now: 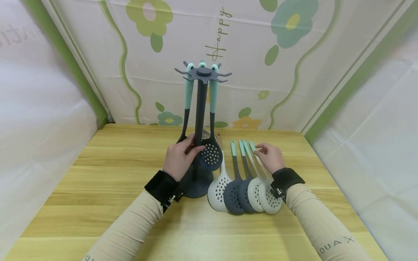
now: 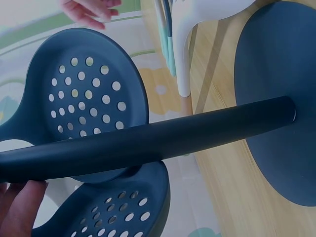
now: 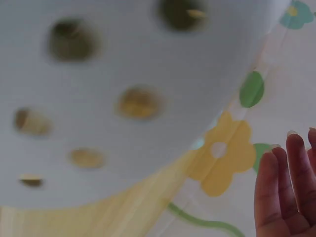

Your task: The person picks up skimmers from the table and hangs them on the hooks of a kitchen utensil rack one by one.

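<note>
My left hand (image 1: 180,159) grips the dark pole (image 1: 200,112) of a utensil rack with a round base (image 1: 196,186) and a hooked top (image 1: 204,73). Skimmers with mint handles hang from it, among them a dark perforated one (image 1: 211,154). Beside the rack several slotted skimmers lie in a row, heads toward me. My right hand (image 1: 269,158) is by the mint handle end of the rightmost white skimmer (image 1: 270,198). In the right wrist view its fingers (image 3: 269,192) are extended, with nothing visible between them; that white head fills the upper left.
A white skimmer (image 1: 217,192) with a brown handle end lies closest to the rack base. Two dark skimmers (image 1: 233,197) and another white one overlap to its right. The wooden table (image 1: 107,174) backs onto a flowered cloth (image 1: 248,90); pale cloth hangs on both sides.
</note>
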A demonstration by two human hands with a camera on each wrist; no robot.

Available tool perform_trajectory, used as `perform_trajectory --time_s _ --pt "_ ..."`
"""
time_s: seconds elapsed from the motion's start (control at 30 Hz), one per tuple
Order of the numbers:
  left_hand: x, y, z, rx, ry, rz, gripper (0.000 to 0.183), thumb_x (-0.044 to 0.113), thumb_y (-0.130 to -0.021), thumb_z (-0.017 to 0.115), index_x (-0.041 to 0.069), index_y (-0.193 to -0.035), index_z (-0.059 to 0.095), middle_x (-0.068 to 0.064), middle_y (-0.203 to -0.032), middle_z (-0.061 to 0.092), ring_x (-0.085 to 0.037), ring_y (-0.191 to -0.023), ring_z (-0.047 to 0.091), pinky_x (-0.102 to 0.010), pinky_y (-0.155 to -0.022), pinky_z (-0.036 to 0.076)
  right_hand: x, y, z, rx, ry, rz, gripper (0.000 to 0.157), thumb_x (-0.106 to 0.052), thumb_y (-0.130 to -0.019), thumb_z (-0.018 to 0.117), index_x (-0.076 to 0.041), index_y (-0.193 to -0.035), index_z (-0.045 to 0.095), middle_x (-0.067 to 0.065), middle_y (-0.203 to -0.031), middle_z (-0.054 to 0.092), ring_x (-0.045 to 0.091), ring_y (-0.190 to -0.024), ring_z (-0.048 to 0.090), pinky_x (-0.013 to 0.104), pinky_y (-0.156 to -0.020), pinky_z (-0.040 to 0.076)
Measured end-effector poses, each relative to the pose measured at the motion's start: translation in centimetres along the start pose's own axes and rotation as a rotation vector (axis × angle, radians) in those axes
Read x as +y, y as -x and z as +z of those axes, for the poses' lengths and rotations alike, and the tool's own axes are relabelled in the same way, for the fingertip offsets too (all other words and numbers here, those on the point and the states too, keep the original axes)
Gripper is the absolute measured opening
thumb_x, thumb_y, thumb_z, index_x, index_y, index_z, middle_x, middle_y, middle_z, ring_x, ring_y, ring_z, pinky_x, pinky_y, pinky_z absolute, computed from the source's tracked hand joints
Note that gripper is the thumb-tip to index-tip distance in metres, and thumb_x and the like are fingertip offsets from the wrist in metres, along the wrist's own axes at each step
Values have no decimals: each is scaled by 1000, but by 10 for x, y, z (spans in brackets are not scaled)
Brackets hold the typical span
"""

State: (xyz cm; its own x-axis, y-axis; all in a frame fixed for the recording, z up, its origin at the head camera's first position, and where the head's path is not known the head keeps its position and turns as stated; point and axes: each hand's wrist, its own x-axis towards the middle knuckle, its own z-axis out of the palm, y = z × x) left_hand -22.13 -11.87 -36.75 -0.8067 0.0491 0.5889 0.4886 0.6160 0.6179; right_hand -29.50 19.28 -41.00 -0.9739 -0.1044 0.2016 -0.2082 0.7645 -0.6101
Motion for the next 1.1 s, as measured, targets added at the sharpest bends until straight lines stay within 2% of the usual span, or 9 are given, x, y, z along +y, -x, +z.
perform_trajectory --time_s 0.3,0.7,0.93,1.1 --pt "-1 0 0 0 -1 3 30 20 -92 71 6 -119 69 -13 -98 76 -23 -80 75 -34 -73 61 14 5 0 -21 60 33 28 -14 -97 62 4 -117 66 25 -102 71 40 -94 67 51 -80 53" --pt "-1 0 1 0 6 -7 32 19 -91 72 6 -120 69 -14 -100 76 -24 -82 75 -34 -74 61 28 10 -2 -137 115 157 37 -17 -96 63 8 -123 61 30 -112 68 44 -101 65 52 -84 54" --pt "0 0 1 -1 11 -9 33 18 -91 72 5 -120 69 -14 -101 76 -25 -83 76 -34 -75 61 29 14 2 -210 150 242 47 -27 -97 60 8 -127 57 30 -117 66 42 -104 65 49 -85 55" --pt "1 0 1 -1 9 -12 34 18 -91 72 4 -121 69 -15 -102 76 -25 -84 76 -34 -75 61 31 13 5 -243 154 261 51 -28 -96 60 11 -129 55 30 -116 66 41 -102 66 46 -81 56"
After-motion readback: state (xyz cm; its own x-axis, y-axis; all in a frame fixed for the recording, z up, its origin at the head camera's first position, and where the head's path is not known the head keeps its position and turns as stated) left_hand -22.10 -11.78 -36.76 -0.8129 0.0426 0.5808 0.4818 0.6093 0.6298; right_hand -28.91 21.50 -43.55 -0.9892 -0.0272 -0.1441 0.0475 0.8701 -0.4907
